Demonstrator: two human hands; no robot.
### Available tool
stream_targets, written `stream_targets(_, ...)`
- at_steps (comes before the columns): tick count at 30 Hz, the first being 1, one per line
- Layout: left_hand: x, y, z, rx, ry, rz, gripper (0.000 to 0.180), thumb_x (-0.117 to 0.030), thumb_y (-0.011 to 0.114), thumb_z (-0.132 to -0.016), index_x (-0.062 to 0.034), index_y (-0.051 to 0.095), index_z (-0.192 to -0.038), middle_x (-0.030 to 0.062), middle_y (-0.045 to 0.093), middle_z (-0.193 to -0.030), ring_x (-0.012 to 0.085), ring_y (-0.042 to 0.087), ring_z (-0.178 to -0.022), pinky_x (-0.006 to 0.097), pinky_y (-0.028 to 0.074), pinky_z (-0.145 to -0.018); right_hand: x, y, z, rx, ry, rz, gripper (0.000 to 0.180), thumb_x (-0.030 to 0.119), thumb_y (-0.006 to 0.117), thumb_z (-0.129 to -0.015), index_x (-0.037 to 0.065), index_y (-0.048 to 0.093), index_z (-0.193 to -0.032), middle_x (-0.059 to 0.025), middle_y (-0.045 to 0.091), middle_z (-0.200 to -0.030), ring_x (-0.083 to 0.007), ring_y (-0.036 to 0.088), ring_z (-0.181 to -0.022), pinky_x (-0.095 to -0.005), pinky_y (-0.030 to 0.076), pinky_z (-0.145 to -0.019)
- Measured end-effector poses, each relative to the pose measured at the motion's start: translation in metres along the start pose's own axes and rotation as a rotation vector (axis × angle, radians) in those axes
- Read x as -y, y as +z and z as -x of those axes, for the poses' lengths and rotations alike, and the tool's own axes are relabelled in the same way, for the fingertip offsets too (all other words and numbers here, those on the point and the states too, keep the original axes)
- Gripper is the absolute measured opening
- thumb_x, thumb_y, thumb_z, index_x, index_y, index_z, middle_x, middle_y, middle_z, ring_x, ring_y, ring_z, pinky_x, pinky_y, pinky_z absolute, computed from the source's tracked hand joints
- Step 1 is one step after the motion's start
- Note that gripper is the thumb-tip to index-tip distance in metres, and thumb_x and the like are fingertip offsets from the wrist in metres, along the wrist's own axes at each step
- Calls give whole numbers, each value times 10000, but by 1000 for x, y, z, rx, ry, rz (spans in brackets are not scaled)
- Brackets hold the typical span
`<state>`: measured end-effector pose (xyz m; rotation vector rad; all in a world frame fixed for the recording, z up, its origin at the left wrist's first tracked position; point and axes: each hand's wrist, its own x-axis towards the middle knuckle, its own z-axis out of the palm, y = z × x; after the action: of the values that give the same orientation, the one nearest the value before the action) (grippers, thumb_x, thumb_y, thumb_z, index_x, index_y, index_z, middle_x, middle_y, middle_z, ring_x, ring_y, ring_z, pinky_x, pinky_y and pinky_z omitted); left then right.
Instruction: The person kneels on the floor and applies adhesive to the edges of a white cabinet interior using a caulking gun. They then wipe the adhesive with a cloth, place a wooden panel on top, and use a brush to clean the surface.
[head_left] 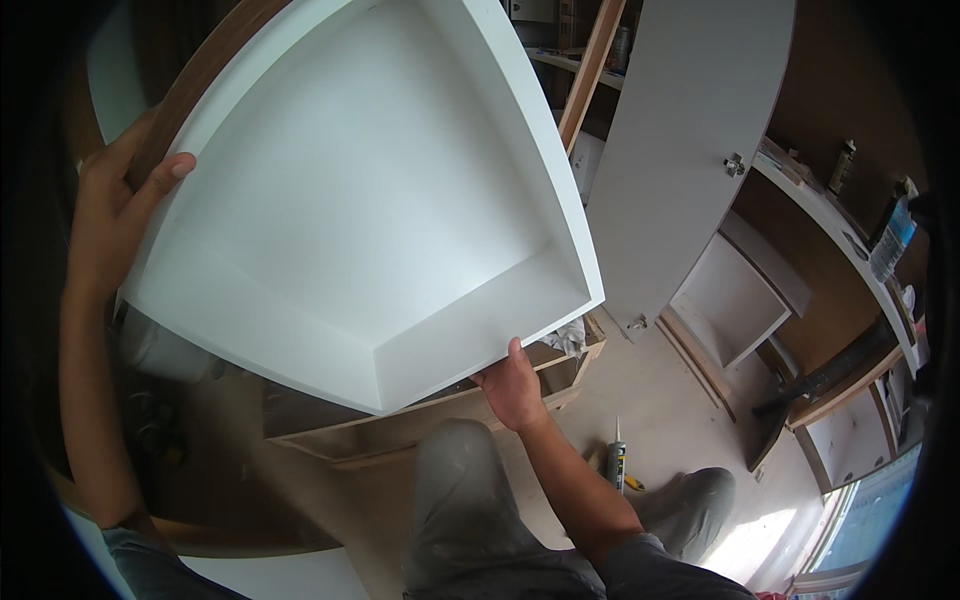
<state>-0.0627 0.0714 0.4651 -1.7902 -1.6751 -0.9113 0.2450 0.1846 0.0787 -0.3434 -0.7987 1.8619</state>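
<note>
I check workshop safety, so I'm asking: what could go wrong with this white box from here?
The box might slip, since the left hand and right hand grip it by its edges. Its right corner could knock the grey door. The tube on the floor might get kicked.

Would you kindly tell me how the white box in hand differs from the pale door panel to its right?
The white box is hollow with raised walls; the door panel is a flat slab. The box is held by the left hand and right hand; neither touches the panel. Both have pale, plain faces.
</note>
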Motion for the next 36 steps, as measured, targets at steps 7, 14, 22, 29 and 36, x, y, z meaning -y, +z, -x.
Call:
stream_targets(7,-45,10,-10,215,31,243,639,-357,772,-936,8,603,-1433,165,722,-1167,211,704,-1019,353,567,-921,71,-33,82,4,-149,-224,1015,816,430,-953,25,314,-1578,-150,445,-1532,-343,502,-1360,-523,399,-1161)
stream_targets(14,-105,33,-22,346,404,324,591,-329,783,-920,-103,629,-1445,162,725,-1245,230,713,-1041,362,583,-925,55,-44,133,-238,31,-268,1178,920,337,-892,-37,275,-1576,-181,455,-1513,-349,498,-1363,-511,378,-1202)
stream_targets(22,-119,45,-38,432,322,330,656,-272,840,-830,-156,644,-1445,137,754,-1208,207,710,-995,358,588,-912,44,-85,147,-227,176,-179,1091,875,331,-936,-19,340,-1562,-177,457,-1532,-335,450,-1426,-511,378,-1181)
stream_targets(29,-105,53,-44,357,427,331,653,-433,839,-820,-140,693,-1385,128,761,-1153,217,726,-964,358,589,-905,147,-85,142,-829,-164,311,725,659,460,-1029,60,552,-1427,-141,593,-1398,-278,561,-1266,-448,415,-1076)
stream_targets(36,-100,42,-22,20,569,141,693,-590,817,-747,-21,777,-1142,144,757,-983,281,720,-837,355,544,-710,340,80,85,-236,-479,731,632,623,486,-1033,36,624,-1222,-53,635,-830,-136,567,-692,-298,468,-661)
